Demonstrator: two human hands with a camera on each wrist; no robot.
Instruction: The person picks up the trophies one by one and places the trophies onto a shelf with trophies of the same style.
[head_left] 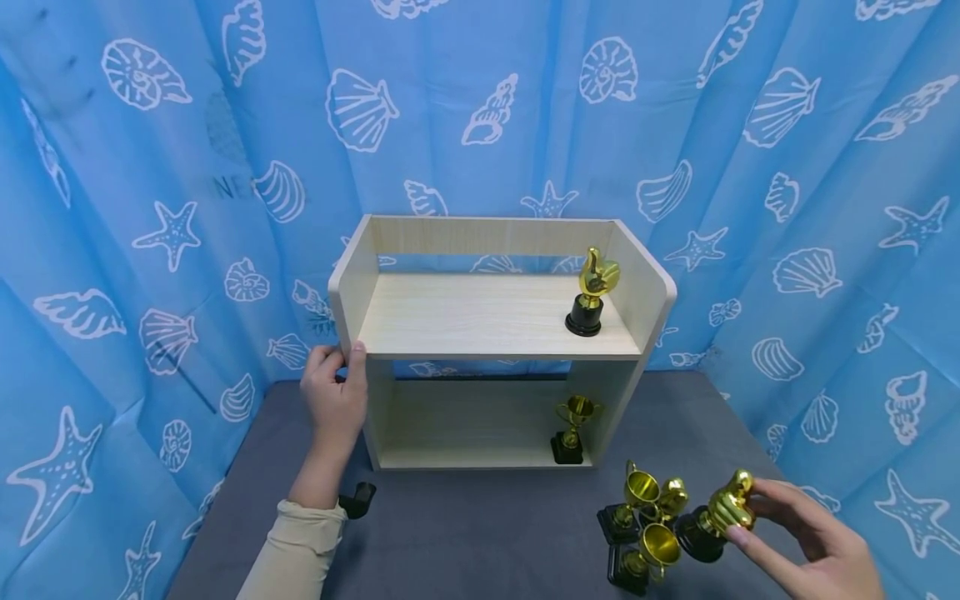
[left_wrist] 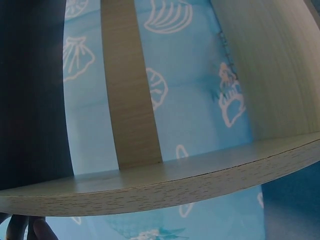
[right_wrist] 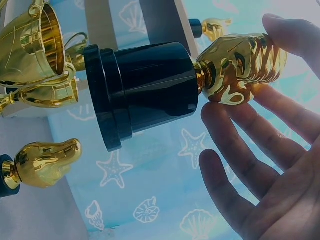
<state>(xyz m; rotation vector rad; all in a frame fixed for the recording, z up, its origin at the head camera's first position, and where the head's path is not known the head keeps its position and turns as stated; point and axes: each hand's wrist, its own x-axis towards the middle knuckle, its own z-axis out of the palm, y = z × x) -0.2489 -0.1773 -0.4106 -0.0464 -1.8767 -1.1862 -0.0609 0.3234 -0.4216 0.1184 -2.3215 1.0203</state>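
Observation:
My left hand (head_left: 336, 392) grips the left side panel of a pale wooden two-tier shelf (head_left: 480, 312), thumb at the front edge. In the left wrist view, a few fingertips (left_wrist: 37, 230) show at the panel edge (left_wrist: 150, 197). My right hand (head_left: 817, 542) pinches a gold thumbs-up trophy (head_left: 727, 508) by its top, between thumb and fingers. Its round black base (right_wrist: 145, 90) tilts down to the left. Beside it on the table stand two gold cup trophies, a rear one (head_left: 642, 489) and a front one (head_left: 660, 546), with another thumbs-up trophy (head_left: 673, 496).
A thumbs-up trophy (head_left: 585, 312) stands at the right of the upper tier. Below it, a gold cup trophy (head_left: 576, 417) stands on the lower tier's right. Blue shell-print curtains (head_left: 480, 100) enclose the dark grey table (head_left: 480, 533) behind and at both sides.

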